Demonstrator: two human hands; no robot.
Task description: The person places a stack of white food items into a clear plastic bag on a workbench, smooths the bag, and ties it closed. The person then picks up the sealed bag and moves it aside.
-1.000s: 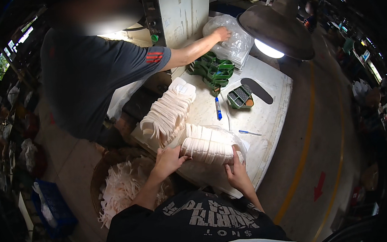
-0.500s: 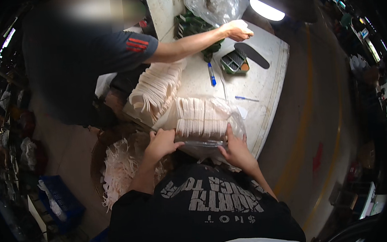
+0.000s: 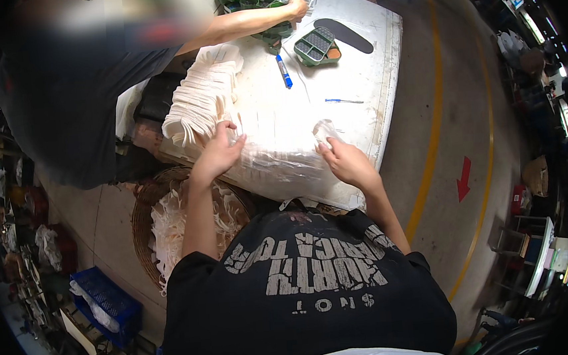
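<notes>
A clear plastic bag (image 3: 290,167) lies along the near edge of the table, smeared by motion and glare. Pale flat pieces inside it are hard to make out now. My left hand (image 3: 217,157) is closed on the bag's left end, close to a fanned row of white insole-like pieces (image 3: 201,94). At the bag's other end, my right hand (image 3: 349,161) pinches a gathered, raised part of the plastic between thumb and fingers.
Across the white table (image 3: 372,70) lie a green compartment box (image 3: 316,47), a dark insole (image 3: 345,35), a blue marker (image 3: 284,72) and a pen (image 3: 343,101). A co-worker's arm (image 3: 239,26) reaches over the far side. A wicker basket (image 3: 141,215) of white scraps stands below left.
Both my hands have moved up and away from the bag's near side to its two ends, lifting plastic. The co-worker's hand has shifted left and farther back. My view has tilted.
</notes>
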